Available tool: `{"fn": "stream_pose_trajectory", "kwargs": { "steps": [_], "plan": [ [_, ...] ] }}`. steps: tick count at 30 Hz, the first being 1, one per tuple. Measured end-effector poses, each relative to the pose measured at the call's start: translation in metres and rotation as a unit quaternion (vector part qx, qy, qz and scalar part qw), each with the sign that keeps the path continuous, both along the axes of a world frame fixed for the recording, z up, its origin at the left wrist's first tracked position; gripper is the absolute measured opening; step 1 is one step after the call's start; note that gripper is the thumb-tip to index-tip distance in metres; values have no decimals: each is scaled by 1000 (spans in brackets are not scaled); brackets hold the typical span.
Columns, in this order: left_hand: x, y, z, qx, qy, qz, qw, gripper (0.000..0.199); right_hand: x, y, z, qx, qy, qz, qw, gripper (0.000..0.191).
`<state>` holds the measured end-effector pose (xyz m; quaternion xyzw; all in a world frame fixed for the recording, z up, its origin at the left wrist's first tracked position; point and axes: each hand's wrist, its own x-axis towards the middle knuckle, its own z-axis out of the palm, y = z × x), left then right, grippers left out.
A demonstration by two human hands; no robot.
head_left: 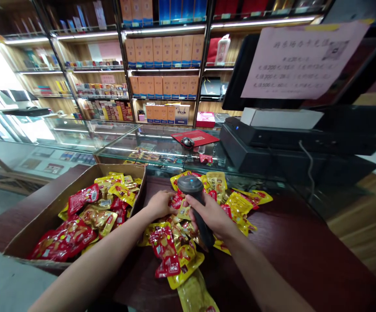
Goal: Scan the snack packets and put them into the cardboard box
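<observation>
My right hand (209,212) is wrapped round the handle of a dark barcode scanner (190,184), whose head shows a small blue light. Beside it, my left hand (160,203) reaches into the pile of snack packets, its fingertips on a red packet (176,200) partly hidden by the scanner. Red, yellow and gold packets (183,258) lie heaped under and around both hands on the dark red counter (282,242). To the left, an open cardboard box (28,232) holds many more such packets (82,199).
Behind the pile runs a glass display case (123,143) with a red mouse pad (204,138) and a mouse (187,142) on top. At right stand a monitor (240,73) with a paper sign (305,60) and a black cash drawer (249,151). Shelves of boxes (163,52) line the wall.
</observation>
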<state>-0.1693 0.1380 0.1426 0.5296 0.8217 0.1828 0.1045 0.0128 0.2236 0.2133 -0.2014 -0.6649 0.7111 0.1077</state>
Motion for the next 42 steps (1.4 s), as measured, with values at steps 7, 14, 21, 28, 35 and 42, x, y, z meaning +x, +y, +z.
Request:
{"fn": "stream_pose_trajectory", "kwargs": {
  "steps": [7,14,21,28,35,42],
  "plan": [
    [-7,-2,-2,33,-33,-3,999,57,0,0,-2,0,-11,-2,1000,40],
    [-29,3,3,164,-380,172,894,36,0,0,-5,-3,-14,-1,1000,36],
    [-25,2,22,196,-678,161,690,20,0,-1,-2,-8,-19,-4,1000,36],
    [-21,-1,17,243,-600,117,753,53,0,-1,-3,-7,-14,1,1000,35],
    [-22,2,14,268,-556,127,777,60,-2,0,-11,-23,-2,15,1000,38],
    [-23,3,13,265,-558,126,776,56,-2,-1,-10,-30,-3,18,999,37]
  ]
}}
